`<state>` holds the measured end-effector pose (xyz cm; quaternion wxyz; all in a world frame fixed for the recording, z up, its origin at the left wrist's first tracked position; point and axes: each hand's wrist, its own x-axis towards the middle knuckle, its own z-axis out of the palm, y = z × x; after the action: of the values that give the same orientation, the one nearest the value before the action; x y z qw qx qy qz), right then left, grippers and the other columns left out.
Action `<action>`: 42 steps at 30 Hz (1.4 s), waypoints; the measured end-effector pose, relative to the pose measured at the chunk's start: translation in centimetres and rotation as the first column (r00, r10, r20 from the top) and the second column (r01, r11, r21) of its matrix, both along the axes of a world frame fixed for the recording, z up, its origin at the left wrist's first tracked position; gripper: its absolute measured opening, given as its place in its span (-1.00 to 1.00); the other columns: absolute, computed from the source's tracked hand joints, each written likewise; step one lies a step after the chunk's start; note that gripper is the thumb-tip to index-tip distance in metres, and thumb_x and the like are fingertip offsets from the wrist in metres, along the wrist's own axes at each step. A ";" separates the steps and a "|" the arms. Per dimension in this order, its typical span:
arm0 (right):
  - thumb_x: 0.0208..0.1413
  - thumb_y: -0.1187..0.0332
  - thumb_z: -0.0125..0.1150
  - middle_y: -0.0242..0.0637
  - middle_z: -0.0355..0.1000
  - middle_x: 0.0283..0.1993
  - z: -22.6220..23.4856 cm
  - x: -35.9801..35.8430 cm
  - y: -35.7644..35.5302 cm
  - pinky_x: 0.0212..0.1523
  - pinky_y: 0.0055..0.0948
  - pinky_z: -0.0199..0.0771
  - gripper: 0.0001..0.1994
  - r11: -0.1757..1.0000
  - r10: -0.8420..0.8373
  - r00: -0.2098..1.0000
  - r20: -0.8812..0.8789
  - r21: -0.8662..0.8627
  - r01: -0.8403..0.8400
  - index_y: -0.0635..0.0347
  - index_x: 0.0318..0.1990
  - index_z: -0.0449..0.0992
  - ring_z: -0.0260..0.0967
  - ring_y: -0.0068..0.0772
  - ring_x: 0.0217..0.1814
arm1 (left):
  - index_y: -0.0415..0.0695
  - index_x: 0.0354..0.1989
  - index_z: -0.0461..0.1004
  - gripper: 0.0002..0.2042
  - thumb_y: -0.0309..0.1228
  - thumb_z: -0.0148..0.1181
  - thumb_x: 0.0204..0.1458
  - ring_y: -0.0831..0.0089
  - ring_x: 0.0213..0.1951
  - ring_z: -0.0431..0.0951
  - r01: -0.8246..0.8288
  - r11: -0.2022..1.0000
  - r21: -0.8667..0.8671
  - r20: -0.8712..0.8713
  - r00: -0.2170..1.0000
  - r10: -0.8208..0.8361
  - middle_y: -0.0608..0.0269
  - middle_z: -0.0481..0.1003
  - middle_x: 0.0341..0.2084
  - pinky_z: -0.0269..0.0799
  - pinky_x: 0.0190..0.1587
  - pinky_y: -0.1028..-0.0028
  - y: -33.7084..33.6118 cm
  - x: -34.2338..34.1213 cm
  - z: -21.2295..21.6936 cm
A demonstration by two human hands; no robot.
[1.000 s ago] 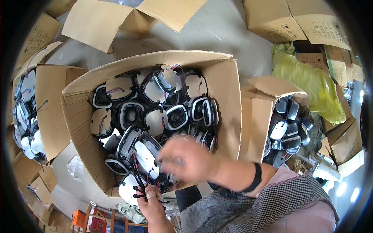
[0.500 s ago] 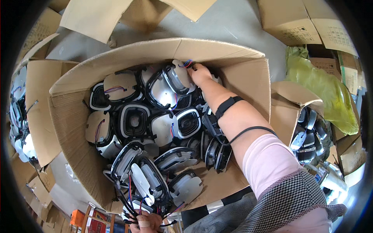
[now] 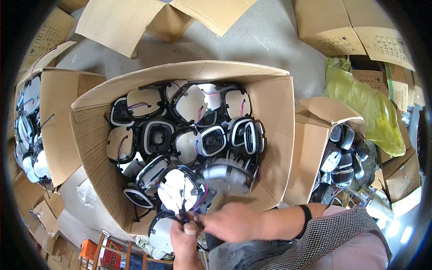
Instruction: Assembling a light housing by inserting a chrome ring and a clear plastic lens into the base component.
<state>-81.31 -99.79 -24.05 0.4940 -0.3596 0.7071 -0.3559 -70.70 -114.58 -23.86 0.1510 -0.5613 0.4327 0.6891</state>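
Note:
A cardboard box (image 3: 275, 130) in front of me holds several rounded-square units with black rims and silvery plates, such as one silver-plated unit (image 3: 189, 105). My left hand (image 3: 184, 238), at the near edge of the box, is closed around a bundle of wire leads (image 3: 183, 215). A unit with a bright plate (image 3: 179, 189) sits just beyond that fist. My right hand (image 3: 231, 222) is smeared by motion, its fingertips beside the left hand; whether they grip anything is not clear. Farther in, a blurred unit (image 3: 225, 174) is in motion.
On the left stands another box (image 3: 60, 128) of similar units. A smaller box (image 3: 306, 146) to the right contains dark rounded parts (image 3: 344, 166). Yellow-green plastic sheeting (image 3: 360, 101) lies beyond it. Loose cardboard flaps (image 3: 119, 22) spread at the far side, and a wooden stool (image 3: 112, 256) is at lower left.
My right hand has come back from the far right corner of the box to beside my left hand. A unit from that side has shifted nearer, and the view has shifted slightly.

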 end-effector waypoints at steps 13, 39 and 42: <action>0.18 0.24 0.13 -0.29 0.42 -0.47 -0.6 -8.2 0.2 -0.38 -0.46 0.38 -0.82 0.732 -0.612 0.756 0.232 -0.195 0.653 0.14 -0.32 0.54 0.41 -0.45 -0.45 | -0.25 -0.39 0.51 -0.85 -0.41 0.20 0.11 0.62 -0.68 0.33 0.108 0.990 0.093 0.115 0.986 -0.119 0.35 0.41 -0.71 0.19 -0.60 0.59 -1.6 1.5 0.8; 0.12 0.30 0.13 -0.25 0.41 -0.38 2.3 2.9 0.0 -0.46 -0.27 0.44 -0.45 0.982 -0.188 0.964 -0.187 -0.014 0.189 0.18 0.28 0.24 0.44 -0.21 -0.41 | -0.23 -0.28 0.45 -0.66 -0.13 0.21 0.11 0.65 -0.59 0.29 0.047 0.990 0.135 -0.083 0.996 -0.036 0.39 0.41 -0.58 0.14 -0.56 0.60 0.6 1.6 -0.7; 0.15 0.33 0.08 -0.28 0.39 -0.45 2.4 4.1 -1.4 -0.49 -0.28 0.42 -0.52 0.975 -0.220 0.951 -0.215 -0.060 0.212 0.27 0.22 0.28 0.42 -0.25 -0.46 | -0.26 -0.10 0.44 -0.37 0.18 0.07 0.08 0.44 -0.31 0.49 -0.073 0.966 0.248 -0.060 0.994 0.091 0.30 0.49 -0.36 0.40 -0.25 0.50 0.3 2.8 -1.2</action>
<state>-77.25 -101.21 -21.65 0.3641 -0.3261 0.7861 -0.3783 -67.88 -114.28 -25.03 0.1753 -0.5311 0.3257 0.7623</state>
